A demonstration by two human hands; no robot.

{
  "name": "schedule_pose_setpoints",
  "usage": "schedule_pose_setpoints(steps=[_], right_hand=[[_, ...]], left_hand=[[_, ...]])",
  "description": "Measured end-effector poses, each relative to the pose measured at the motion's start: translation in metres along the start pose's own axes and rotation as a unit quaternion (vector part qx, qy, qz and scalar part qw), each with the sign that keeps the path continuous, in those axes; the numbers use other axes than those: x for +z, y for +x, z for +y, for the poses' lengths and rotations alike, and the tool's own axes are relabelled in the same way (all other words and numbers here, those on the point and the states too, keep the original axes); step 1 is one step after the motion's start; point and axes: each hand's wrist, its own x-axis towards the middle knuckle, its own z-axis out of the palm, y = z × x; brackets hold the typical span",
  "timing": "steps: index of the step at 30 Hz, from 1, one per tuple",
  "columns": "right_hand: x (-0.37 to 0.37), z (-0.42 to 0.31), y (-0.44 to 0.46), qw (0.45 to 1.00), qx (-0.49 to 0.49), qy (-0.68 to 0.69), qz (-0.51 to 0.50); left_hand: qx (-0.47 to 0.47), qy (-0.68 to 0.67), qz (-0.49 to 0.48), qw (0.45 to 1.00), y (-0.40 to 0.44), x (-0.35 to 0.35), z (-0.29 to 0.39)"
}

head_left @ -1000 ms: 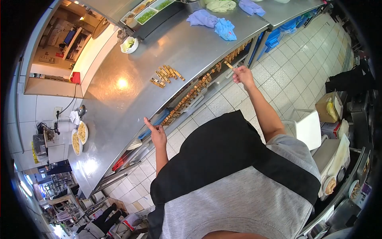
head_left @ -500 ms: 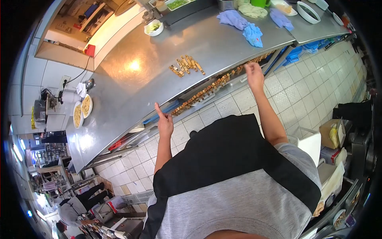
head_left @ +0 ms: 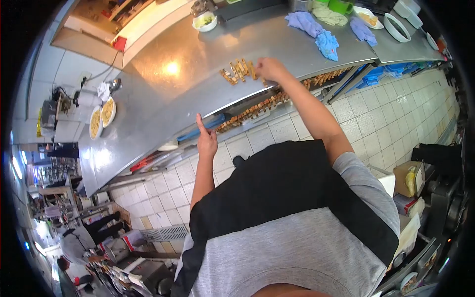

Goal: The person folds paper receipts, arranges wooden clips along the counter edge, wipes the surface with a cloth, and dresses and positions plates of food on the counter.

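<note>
A small group of wooden clothespins (head_left: 238, 71) with dark marks lies on the steel counter (head_left: 168, 106). My right hand (head_left: 272, 70) is at the right end of this group, fingers pinched together over the counter edge. A clothespin (head_left: 264, 82) shows just under those fingers and seems to be in their grip. Below the counter edge runs a long row of similar clothespins (head_left: 252, 112), side by side. My left hand (head_left: 207, 141) is in front of the edge, near the row's left end, with one finger stretched out and the others loosely bent; nothing shows in it.
At the counter's left end are two oval dishes of food (head_left: 96, 123). A white bowl with greens (head_left: 205, 22) stands at the back. Purple and blue cloths (head_left: 326, 45) lie to the right, beside a black-filled dish (head_left: 397, 27). Another person (head_left: 74, 245) is at lower left.
My right hand has moved left and up, from the right part of the under-counter row to the group on the counter. My left hand stays nearly in place. The view has shifted slightly.
</note>
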Motion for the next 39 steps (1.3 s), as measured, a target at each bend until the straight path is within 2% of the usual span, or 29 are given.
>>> schedule_pose_setpoints(steps=[2, 4, 6, 9, 12, 15, 18, 21, 22, 24, 27, 30, 33, 36, 39], right_hand=[[-0.005, 0.008, 0.0, 0.979, 0.115, 0.159, -0.062], [-0.009, 0.022, -0.005, 0.932, 0.12, 0.343, -0.004], [-0.013, 0.039, -0.013, 0.904, 0.072, 0.409, 0.106], [-0.026, 0.044, -0.037, 0.915, 0.084, 0.36, 0.163], [-0.034, 0.04, -0.068, 0.96, 0.032, 0.188, 0.206], [-0.044, 0.036, -0.096, 0.981, -0.048, -0.014, 0.188], [-0.035, 0.054, -0.112, 0.981, -0.076, -0.089, 0.153], [-0.021, 0.068, -0.13, 0.988, -0.032, -0.011, 0.151], [-0.015, 0.068, -0.137, 0.992, 0.02, 0.079, 0.099], [0.001, 0.06, -0.149, 0.959, 0.122, 0.256, -0.01], [0.02, 0.032, -0.158, 0.927, 0.191, 0.276, -0.166], [0.045, 0.015, -0.154, 0.925, 0.153, 0.274, -0.215], [0.079, 0.007, -0.14, 0.93, 0.115, 0.295, -0.186], [0.1, -0.003, -0.126, 0.926, 0.077, 0.271, -0.251], [0.105, -0.014, -0.128, 0.928, 0.061, 0.255, -0.265]], left_hand=[[0.0, -0.005, 0.0, 1.0, -0.003, -0.001, 0.0], [0.006, -0.013, 0.0, 1.0, -0.001, -0.002, 0.001], [0.004, -0.009, -0.002, 1.0, -0.001, 0.0, -0.003], [-0.002, 0.0, -0.007, 1.0, 0.0, 0.001, -0.006], [0.002, -0.009, -0.011, 1.0, 0.0, -0.005, -0.004], [0.007, 0.012, -0.001, 1.0, 0.0, -0.012, -0.01], [-0.035, 0.032, 0.012, 0.999, 0.001, -0.027, -0.021], [-0.061, -0.003, 0.027, 0.998, 0.003, -0.039, -0.04], [-0.065, -0.005, 0.025, 0.998, 0.003, -0.043, -0.041], [-0.076, 0.0, 0.022, 0.997, 0.003, -0.045, -0.039], [-0.095, 0.012, 0.019, 0.995, 0.003, -0.047, -0.034], [-0.099, 0.02, 0.018, 0.995, 0.003, -0.046, -0.035], [-0.095, 0.036, 0.021, 0.995, 0.004, -0.045, -0.036], [-0.1, 0.026, 0.014, 0.995, 0.004, -0.047, -0.035], [-0.105, 0.011, 0.005, 0.994, 0.005, -0.048, -0.037]])
